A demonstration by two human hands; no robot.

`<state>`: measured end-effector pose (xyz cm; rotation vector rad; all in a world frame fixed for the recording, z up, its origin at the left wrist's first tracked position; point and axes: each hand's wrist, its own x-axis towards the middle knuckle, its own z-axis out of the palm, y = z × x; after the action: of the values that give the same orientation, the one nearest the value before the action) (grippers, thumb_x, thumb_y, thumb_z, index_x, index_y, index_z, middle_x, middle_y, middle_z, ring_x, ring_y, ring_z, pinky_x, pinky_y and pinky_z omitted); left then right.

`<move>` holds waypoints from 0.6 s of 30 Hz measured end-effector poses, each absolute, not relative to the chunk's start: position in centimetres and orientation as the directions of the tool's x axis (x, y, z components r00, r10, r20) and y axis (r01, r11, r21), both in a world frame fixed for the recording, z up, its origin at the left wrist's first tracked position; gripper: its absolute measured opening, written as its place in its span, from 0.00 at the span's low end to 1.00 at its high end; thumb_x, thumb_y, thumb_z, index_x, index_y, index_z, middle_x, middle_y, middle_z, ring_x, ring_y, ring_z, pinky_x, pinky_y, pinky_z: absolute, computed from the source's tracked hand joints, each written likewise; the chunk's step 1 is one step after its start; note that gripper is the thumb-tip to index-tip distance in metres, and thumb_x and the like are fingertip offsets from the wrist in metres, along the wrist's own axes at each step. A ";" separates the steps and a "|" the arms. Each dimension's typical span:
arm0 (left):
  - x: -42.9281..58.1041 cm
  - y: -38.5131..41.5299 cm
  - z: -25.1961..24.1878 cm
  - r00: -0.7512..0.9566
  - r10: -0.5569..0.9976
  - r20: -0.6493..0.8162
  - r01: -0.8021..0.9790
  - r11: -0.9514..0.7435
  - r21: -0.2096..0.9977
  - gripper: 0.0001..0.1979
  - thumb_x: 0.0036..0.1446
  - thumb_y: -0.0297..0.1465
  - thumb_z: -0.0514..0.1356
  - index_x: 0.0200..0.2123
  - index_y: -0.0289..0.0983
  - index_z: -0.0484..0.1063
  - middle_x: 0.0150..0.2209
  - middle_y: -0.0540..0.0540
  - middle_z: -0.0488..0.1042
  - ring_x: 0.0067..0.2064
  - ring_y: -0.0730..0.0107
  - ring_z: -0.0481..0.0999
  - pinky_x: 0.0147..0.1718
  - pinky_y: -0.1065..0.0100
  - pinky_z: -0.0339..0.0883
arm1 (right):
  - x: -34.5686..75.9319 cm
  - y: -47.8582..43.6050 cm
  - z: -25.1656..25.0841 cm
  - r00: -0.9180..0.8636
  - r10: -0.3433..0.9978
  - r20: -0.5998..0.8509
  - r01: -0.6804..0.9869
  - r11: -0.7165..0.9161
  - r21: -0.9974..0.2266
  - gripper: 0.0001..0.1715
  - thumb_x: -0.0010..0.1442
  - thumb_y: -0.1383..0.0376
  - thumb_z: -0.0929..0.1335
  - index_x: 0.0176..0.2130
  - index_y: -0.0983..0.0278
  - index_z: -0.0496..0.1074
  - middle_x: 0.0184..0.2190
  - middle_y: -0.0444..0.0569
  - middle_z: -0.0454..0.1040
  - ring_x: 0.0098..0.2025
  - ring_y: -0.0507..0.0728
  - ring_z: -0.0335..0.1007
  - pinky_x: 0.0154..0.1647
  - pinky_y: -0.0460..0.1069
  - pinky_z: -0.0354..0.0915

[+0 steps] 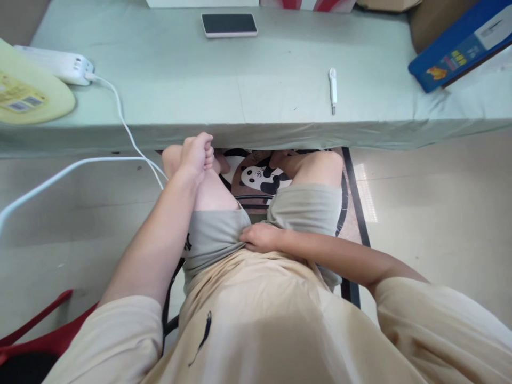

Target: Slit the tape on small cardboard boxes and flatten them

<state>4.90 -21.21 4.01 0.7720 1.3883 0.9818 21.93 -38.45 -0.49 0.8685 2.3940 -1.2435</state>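
Observation:
My left hand (197, 153) is closed in a fist on my left knee, just below the table's front edge, with nothing visible in it. Lower down in my lap, my right hand (262, 237) lies against the grey shorts (218, 229) with its fingers curled in; its palm is hidden. Nearest on the table is a small white utility knife-like tool (333, 92), lying lengthwise near the front edge. A phone (229, 25) lies further back with its dark screen up. Both hands are apart from these two things.
A pale green cloth covers the table (272, 80). At left are a yellow bottle (32, 88) and a white power strip (60, 65) with a white cable (120, 109) hanging over the edge. A blue box (460, 53) stands at right. A red chair (52, 325) is at lower left.

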 end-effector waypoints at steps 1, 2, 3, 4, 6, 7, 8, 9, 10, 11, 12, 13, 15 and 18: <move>4.8 -21.3 3.9 -0.078 0.903 -0.423 -0.108 0.414 0.904 0.24 0.59 0.28 0.57 0.18 0.40 0.46 0.15 0.56 0.43 0.15 0.82 0.40 0.14 0.73 0.33 | 21.9 -38.4 -0.6 -0.782 0.374 -0.498 0.623 0.446 -0.643 0.13 0.71 0.67 0.65 0.48 0.65 0.78 0.53 0.58 0.80 0.55 0.59 0.77 0.54 0.49 0.68; 4.7 -21.4 3.8 -0.082 0.906 -0.416 -0.108 0.407 0.907 0.23 0.59 0.28 0.57 0.17 0.40 0.46 0.15 0.56 0.43 0.15 0.82 0.41 0.14 0.73 0.33 | 21.9 -38.4 -0.7 -0.789 0.379 -0.483 0.613 0.446 -0.652 0.14 0.71 0.66 0.65 0.51 0.65 0.77 0.55 0.57 0.79 0.56 0.58 0.76 0.55 0.49 0.68; 4.6 -21.4 3.7 -0.085 0.907 -0.412 -0.104 0.403 0.909 0.23 0.59 0.27 0.57 0.17 0.40 0.47 0.15 0.56 0.44 0.15 0.82 0.42 0.14 0.73 0.34 | 21.8 -38.4 -0.8 -0.791 0.386 -0.475 0.611 0.443 -0.657 0.16 0.71 0.64 0.66 0.55 0.64 0.76 0.56 0.56 0.78 0.57 0.58 0.75 0.54 0.49 0.68; 4.6 -21.4 3.5 -0.089 0.908 -0.410 -0.100 0.401 0.910 0.23 0.59 0.27 0.57 0.18 0.40 0.48 0.15 0.56 0.44 0.15 0.81 0.42 0.14 0.74 0.35 | 21.6 -38.4 -1.0 -0.785 0.396 -0.475 0.617 0.436 -0.656 0.18 0.70 0.63 0.68 0.58 0.62 0.74 0.57 0.55 0.78 0.57 0.58 0.76 0.53 0.49 0.68; 4.7 -21.3 3.1 -0.097 0.903 -0.418 -0.098 0.410 0.907 0.22 0.59 0.28 0.58 0.18 0.40 0.48 0.16 0.56 0.45 0.15 0.82 0.42 0.14 0.74 0.36 | 21.2 -38.5 -1.2 -0.755 0.424 -0.501 0.653 0.416 -0.632 0.20 0.68 0.62 0.70 0.58 0.61 0.74 0.55 0.55 0.80 0.55 0.61 0.77 0.49 0.51 0.69; 4.8 -21.2 2.9 -0.102 0.898 -0.427 -0.097 0.418 0.903 0.23 0.59 0.28 0.58 0.18 0.40 0.48 0.16 0.56 0.46 0.15 0.82 0.42 0.13 0.74 0.36 | 21.0 -38.6 -1.3 -0.734 0.436 -0.521 0.677 0.407 -0.614 0.19 0.67 0.63 0.70 0.57 0.61 0.76 0.53 0.56 0.81 0.53 0.63 0.79 0.47 0.52 0.70; 4.9 -21.1 2.6 -0.109 0.894 -0.435 -0.096 0.427 0.899 0.23 0.59 0.28 0.58 0.18 0.39 0.48 0.16 0.57 0.46 0.15 0.82 0.43 0.13 0.75 0.36 | 20.8 -38.6 -1.4 -0.716 0.444 -0.539 0.697 0.400 -0.596 0.17 0.67 0.63 0.70 0.54 0.62 0.77 0.50 0.57 0.82 0.51 0.65 0.79 0.46 0.53 0.69; 5.0 -21.0 2.3 -0.116 0.889 -0.443 -0.093 0.434 0.896 0.23 0.59 0.28 0.58 0.18 0.39 0.48 0.16 0.57 0.46 0.15 0.82 0.43 0.13 0.75 0.37 | 20.7 -38.7 -1.4 -0.704 0.448 -0.551 0.709 0.396 -0.584 0.16 0.66 0.64 0.69 0.53 0.63 0.78 0.49 0.57 0.83 0.50 0.66 0.80 0.45 0.53 0.69; 5.0 -20.9 2.0 -0.124 0.886 -0.448 -0.085 0.440 0.894 0.23 0.59 0.28 0.58 0.18 0.39 0.48 0.15 0.57 0.46 0.15 0.82 0.43 0.13 0.75 0.37 | 20.7 -38.7 -1.4 -0.699 0.447 -0.557 0.714 0.393 -0.580 0.15 0.66 0.64 0.69 0.52 0.63 0.78 0.48 0.57 0.83 0.50 0.66 0.80 0.45 0.53 0.69; 5.1 -20.8 1.7 -0.131 0.884 -0.449 -0.075 0.443 0.894 0.22 0.60 0.27 0.57 0.18 0.40 0.48 0.15 0.57 0.46 0.15 0.82 0.43 0.13 0.75 0.38 | 20.9 -38.8 -1.4 -0.702 0.445 -0.557 0.711 0.393 -0.583 0.14 0.66 0.64 0.69 0.51 0.63 0.78 0.49 0.57 0.83 0.49 0.65 0.80 0.45 0.53 0.69; 5.2 -20.7 1.4 -0.138 0.883 -0.449 -0.063 0.445 0.893 0.22 0.60 0.27 0.57 0.18 0.40 0.49 0.15 0.57 0.46 0.14 0.81 0.44 0.13 0.75 0.38 | 21.1 -38.9 -1.4 -0.708 0.443 -0.551 0.705 0.394 -0.590 0.14 0.67 0.64 0.69 0.51 0.63 0.77 0.50 0.57 0.82 0.50 0.64 0.80 0.45 0.52 0.68; 5.2 -20.6 1.1 -0.143 0.882 -0.450 -0.052 0.447 0.893 0.22 0.60 0.28 0.57 0.17 0.40 0.49 0.14 0.57 0.46 0.14 0.81 0.44 0.13 0.75 0.38 | 21.4 -39.0 -1.3 -0.715 0.441 -0.543 0.697 0.394 -0.599 0.13 0.67 0.64 0.68 0.50 0.63 0.77 0.50 0.57 0.82 0.50 0.63 0.80 0.46 0.52 0.68; 5.1 -20.5 0.6 -0.150 0.878 -0.454 -0.037 0.454 0.890 0.23 0.60 0.28 0.57 0.17 0.40 0.49 0.14 0.57 0.46 0.14 0.81 0.44 0.13 0.75 0.39 | 22.0 -39.1 -1.3 -0.733 0.437 -0.522 0.677 0.391 -0.623 0.10 0.69 0.64 0.67 0.47 0.63 0.77 0.50 0.57 0.82 0.50 0.61 0.79 0.47 0.51 0.67; 5.0 -20.4 -0.1 -0.155 0.875 -0.459 -0.033 0.460 0.887 0.23 0.60 0.28 0.57 0.17 0.40 0.48 0.14 0.57 0.46 0.14 0.81 0.44 0.13 0.74 0.38 | 22.7 -38.7 -1.4 -0.775 0.419 -0.474 0.623 0.378 -0.684 0.11 0.71 0.64 0.64 0.43 0.64 0.75 0.48 0.57 0.80 0.48 0.60 0.77 0.47 0.51 0.66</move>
<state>4.98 -20.43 -0.06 0.7699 1.5168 0.9511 22.69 -38.74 -1.43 0.9300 2.4155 -1.3476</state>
